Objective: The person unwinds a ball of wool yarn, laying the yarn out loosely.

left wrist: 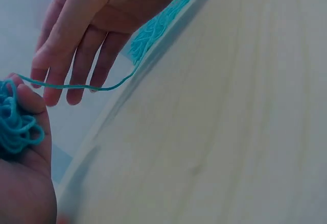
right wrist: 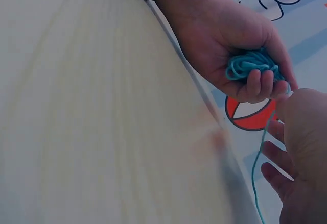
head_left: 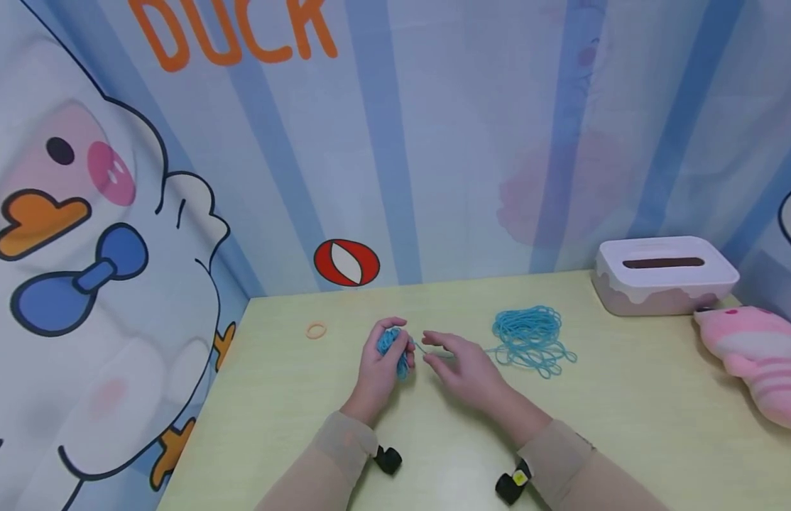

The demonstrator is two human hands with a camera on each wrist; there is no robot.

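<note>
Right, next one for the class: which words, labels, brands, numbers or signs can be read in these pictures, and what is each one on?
"DUCK": orange capitals, tops cut off by the picture's edge, on the blue-striped backdrop in the head view.
Too small to read: any marking on the small yellow spot on the black device at the right wrist.
No other text is readable; the looped light-blue cord shows no label.
</note>
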